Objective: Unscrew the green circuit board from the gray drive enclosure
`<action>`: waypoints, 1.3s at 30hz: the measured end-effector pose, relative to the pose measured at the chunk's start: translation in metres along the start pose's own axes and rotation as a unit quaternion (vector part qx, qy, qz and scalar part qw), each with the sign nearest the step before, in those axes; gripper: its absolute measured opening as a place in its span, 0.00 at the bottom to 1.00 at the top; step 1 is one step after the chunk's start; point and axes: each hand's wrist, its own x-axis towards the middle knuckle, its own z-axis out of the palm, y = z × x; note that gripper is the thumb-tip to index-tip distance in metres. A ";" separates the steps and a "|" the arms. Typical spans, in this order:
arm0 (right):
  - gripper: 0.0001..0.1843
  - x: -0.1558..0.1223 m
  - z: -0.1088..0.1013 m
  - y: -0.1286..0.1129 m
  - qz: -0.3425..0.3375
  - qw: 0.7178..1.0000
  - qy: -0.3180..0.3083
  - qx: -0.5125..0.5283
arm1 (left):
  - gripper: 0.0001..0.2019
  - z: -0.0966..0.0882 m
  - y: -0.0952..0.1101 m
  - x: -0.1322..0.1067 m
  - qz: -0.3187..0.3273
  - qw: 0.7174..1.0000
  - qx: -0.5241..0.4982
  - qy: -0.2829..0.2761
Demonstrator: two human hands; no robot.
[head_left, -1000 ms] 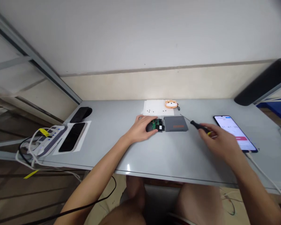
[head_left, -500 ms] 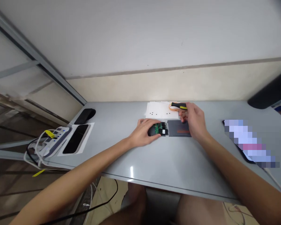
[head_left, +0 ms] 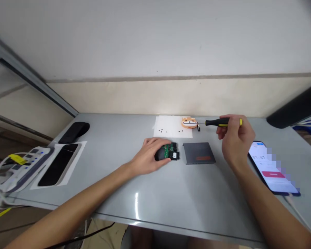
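Across the grey desk (head_left: 171,193), a phone (head_left: 264,162) is displaying "01 47". The left hand (head_left: 147,157) is gripping a circuit board (head_left: 167,151) beside a dark cover (head_left: 197,149) bearing illegible orange marking (head_left: 203,158); the right hand (head_left: 237,136) is holding a screwdriver (head_left: 217,122).

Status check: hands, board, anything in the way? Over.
Left hand around circuit board. Right hand gripping screwdriver, clear of board. Gray cover between hands, apart from board; nothing blocking.

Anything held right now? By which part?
Right hand: screwdriver, by the rear of its handle. Left hand: fingers at opposite edges of the circuit board; gripped or steadied, can't tell.
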 end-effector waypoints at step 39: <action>0.15 -0.006 -0.002 0.012 -0.014 0.981 -0.090 -0.170 | 0.25 -0.003 -0.005 0.002 0.011 1.000 0.000 -0.024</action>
